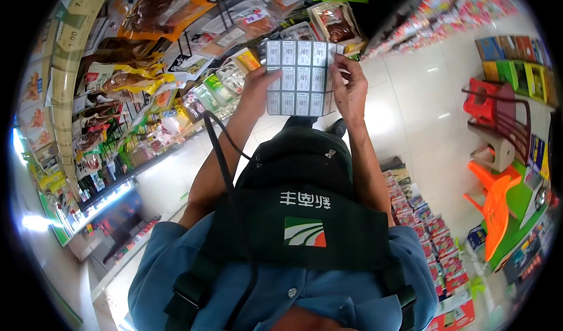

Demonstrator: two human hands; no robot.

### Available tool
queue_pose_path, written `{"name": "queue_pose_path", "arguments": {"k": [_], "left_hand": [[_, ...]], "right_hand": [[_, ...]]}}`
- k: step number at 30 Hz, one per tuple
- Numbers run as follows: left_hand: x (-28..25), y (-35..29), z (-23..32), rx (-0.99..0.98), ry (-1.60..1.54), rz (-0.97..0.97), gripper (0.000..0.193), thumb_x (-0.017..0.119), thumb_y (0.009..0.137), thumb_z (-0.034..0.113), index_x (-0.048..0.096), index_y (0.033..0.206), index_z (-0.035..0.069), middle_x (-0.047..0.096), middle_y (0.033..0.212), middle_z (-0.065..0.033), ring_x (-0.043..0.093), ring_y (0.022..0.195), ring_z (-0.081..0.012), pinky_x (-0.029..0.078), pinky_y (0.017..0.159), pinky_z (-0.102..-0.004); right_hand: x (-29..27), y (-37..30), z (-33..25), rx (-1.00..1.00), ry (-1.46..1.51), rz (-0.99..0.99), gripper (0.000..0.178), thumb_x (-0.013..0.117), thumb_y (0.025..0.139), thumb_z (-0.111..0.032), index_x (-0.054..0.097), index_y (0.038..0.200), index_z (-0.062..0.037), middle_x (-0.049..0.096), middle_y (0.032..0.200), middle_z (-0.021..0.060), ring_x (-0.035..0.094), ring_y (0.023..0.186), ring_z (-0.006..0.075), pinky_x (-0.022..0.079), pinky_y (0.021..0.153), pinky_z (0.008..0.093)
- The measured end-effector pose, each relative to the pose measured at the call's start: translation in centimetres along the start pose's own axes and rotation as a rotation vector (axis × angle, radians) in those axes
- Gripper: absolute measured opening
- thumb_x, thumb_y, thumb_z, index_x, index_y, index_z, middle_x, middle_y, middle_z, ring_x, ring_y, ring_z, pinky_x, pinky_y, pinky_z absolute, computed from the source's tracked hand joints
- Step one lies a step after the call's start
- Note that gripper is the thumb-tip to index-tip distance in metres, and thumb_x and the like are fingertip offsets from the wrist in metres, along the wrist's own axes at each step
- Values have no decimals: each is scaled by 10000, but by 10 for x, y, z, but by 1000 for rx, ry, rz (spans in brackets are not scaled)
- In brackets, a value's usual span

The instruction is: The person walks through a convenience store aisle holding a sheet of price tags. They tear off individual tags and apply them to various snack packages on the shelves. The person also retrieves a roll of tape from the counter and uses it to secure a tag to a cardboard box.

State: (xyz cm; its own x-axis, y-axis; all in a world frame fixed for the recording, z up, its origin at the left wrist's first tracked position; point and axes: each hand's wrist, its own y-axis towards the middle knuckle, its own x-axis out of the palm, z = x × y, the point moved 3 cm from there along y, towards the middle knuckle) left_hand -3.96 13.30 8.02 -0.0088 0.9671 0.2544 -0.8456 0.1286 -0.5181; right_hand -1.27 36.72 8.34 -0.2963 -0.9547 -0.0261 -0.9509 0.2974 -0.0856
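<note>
A flat grey rectangular sheet (303, 78) with rows of small pale label-like cards is held up in front of my apron. Along its left edge, my left hand (260, 88) grips it with the thumb lying over the front. At the upper right edge, the thumb and fingers of my right hand (350, 85) are pinched together on the border. Just beyond the sheet, packaged foods (334, 23) hang and stand on the shelves. What the small cards say is too fine to make out.
Shelves of bagged snacks (132, 76) curve along the left. Red packets (431, 231) form a row at the lower right. An orange chair (497, 213) and a red stool (482, 101) stand on the right. A dark cord (218, 149) hangs beside my left arm.
</note>
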Motion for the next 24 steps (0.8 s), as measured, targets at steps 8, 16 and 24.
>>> {"name": "queue_pose_path", "arguments": {"k": [8,16,24], "left_hand": [[48,-51,-20,-66,-166,-123,263,606,943,43,623,1185,-59,696,1129,-136,675,1025,-215,522,918,-344],[53,-102,-22,181,305,108,604,669,927,142,431,1456,-27,516,1443,-186,496,1343,-278,377,1124,-380],[103,-130,42,277,597,-266,546,710,928,228,537,1389,-7,552,1405,-114,510,1299,-188,362,1101,-287]], "right_hand": [[-82,-45,32,471,664,-186,497,771,884,-144,577,1298,51,704,1135,136,705,933,190,581,826,323],[-113,-77,-10,261,376,-314,237,750,901,-105,717,1092,33,747,960,78,679,784,107,554,723,270],[-106,-95,-57,165,84,-508,247,786,881,-145,741,1068,10,733,898,15,632,800,62,514,734,235]]}}
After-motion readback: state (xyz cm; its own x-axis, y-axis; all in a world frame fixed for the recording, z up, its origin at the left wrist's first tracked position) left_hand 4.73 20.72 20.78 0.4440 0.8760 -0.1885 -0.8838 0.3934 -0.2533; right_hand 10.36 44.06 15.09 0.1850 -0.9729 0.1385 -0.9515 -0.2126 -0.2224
